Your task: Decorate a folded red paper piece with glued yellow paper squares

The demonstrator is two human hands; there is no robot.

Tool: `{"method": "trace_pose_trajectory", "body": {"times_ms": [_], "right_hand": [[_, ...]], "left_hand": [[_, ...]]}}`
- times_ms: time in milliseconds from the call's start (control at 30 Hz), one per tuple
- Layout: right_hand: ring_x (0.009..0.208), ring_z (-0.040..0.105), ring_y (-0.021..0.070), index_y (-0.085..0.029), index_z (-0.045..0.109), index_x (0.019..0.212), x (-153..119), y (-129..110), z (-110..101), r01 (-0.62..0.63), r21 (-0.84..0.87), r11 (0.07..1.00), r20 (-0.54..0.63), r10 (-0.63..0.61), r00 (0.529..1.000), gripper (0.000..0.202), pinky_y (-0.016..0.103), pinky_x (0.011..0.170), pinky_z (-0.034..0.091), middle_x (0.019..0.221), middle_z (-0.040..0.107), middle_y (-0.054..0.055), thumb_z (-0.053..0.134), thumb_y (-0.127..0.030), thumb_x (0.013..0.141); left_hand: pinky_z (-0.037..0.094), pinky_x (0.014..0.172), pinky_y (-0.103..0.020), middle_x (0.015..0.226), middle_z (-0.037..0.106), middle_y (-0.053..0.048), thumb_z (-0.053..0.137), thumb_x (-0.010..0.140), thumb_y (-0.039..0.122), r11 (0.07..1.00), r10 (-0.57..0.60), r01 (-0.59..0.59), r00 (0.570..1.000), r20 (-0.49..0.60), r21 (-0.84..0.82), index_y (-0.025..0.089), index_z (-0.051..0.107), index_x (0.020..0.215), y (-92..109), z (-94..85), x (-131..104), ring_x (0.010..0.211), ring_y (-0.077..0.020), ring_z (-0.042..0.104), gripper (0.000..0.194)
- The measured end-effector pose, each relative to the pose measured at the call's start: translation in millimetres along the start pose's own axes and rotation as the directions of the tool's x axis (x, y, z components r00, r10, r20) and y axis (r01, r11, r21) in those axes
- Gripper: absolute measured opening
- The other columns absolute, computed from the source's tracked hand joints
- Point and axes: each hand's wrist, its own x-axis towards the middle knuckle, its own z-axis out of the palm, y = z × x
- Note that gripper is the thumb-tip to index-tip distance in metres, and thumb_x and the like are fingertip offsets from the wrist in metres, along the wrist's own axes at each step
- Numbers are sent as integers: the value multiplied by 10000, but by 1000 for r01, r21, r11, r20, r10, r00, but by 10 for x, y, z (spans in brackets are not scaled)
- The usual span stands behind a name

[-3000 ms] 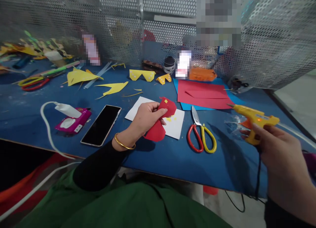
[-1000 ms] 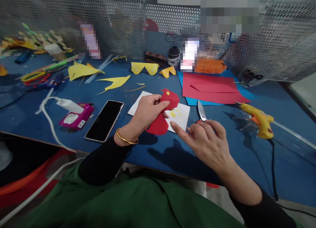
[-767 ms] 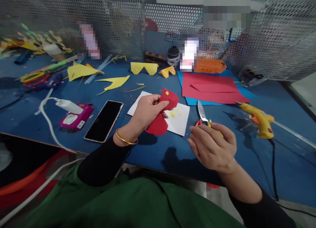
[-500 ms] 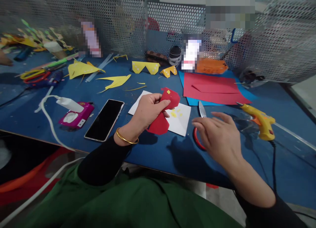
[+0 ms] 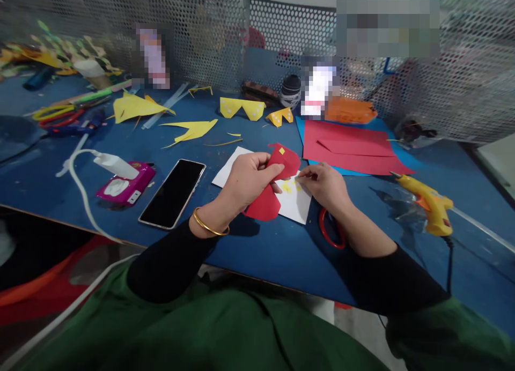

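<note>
My left hand (image 5: 251, 180) pinches a red paper piece (image 5: 263, 203) between thumb and fingers; a small yellow square (image 5: 281, 151) sits on its upper part. Beneath it lies a white sheet (image 5: 295, 202) bearing several small yellow bits (image 5: 286, 187). My right hand (image 5: 325, 186) reaches over the sheet's right edge, thumb and forefinger pressed together by the yellow bits. Whatever may be between those fingertips is too small to make out. Red-handled scissors (image 5: 332, 229) lie partly hidden under my right hand and wrist.
A black phone (image 5: 173, 194) and purple power socket (image 5: 126, 186) lie left. Red paper (image 5: 350, 148) is behind my right hand, a yellow glue gun (image 5: 428, 202) to the right. Yellow paper glasses shapes (image 5: 242, 109) stand at the back near lit, blurred screens.
My right hand has moved left from above the scissors to the white sheet, and its fingers have closed together. My left hand still holds the red paper.
</note>
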Motion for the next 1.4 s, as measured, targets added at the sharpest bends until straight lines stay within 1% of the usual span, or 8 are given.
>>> {"method": "trace_pose_trajectory", "body": {"times_ms": [200,467,833,1167,1233,1300,1367,1400], "right_hand": [[720,557,156,-202,764,813,8,26,45,-3,34,999,20,2,1000,109,316,672,422,804,636,29,705,-272,754],[713,552,166,-214,730,735,17,43,90,22,13,1000,9,-23,1000,82,333,684,420,809,641,39,669,-267,749],[699,537,167,-204,704,724,-30,16,93,-26,68,997,6,26,1000,83,341,689,415,816,647,47,651,-250,768],[696,562,162,-189,670,767,-89,30,-59,-55,318,947,-28,67,997,140,314,652,420,747,651,31,591,-303,783],[684,551,148,-191,659,786,-151,-7,-144,-44,444,895,-42,70,997,152,304,648,427,738,639,18,602,-331,798],[681,541,136,-196,653,779,-237,-67,-248,-18,609,793,-65,72,995,139,296,657,432,726,630,2,649,-335,791],[699,545,132,-203,660,782,-333,-142,-352,20,673,739,-86,52,995,114,292,673,434,738,633,-8,690,-313,791],[707,548,133,-207,663,786,-379,-181,-396,40,666,745,-100,36,994,107,292,677,436,746,636,-11,697,-308,799]], "left_hand": [[470,487,-206,654,695,-1,652,852,252,1000,3,-3,1000,11,10,177,702,802,10,7,-21,531,-112,668,103],[459,476,-207,605,673,0,641,846,250,1000,-7,7,1000,14,16,176,702,800,16,25,-24,532,-121,666,107],[468,485,-205,620,683,2,647,846,256,1000,8,-9,999,32,14,174,695,796,-14,25,-12,530,-116,663,107],[481,484,-210,590,677,-3,637,867,261,999,-13,12,999,30,37,169,706,823,3,44,-39,522,-124,664,123],[476,479,-203,596,682,-2,640,870,255,999,-14,13,999,46,31,168,697,824,3,50,-49,513,-118,659,114],[470,479,-193,603,687,1,638,875,245,1000,-5,3,998,67,24,167,690,817,2,59,-62,503,-107,650,110],[470,484,-189,604,687,5,637,877,237,1000,-2,0,995,97,21,167,691,821,-1,68,-79,500,-102,646,105],[473,488,-190,599,684,6,639,875,238,1000,-4,1,993,115,22,167,694,823,-5,74,-88,501,-104,645,103]]}}
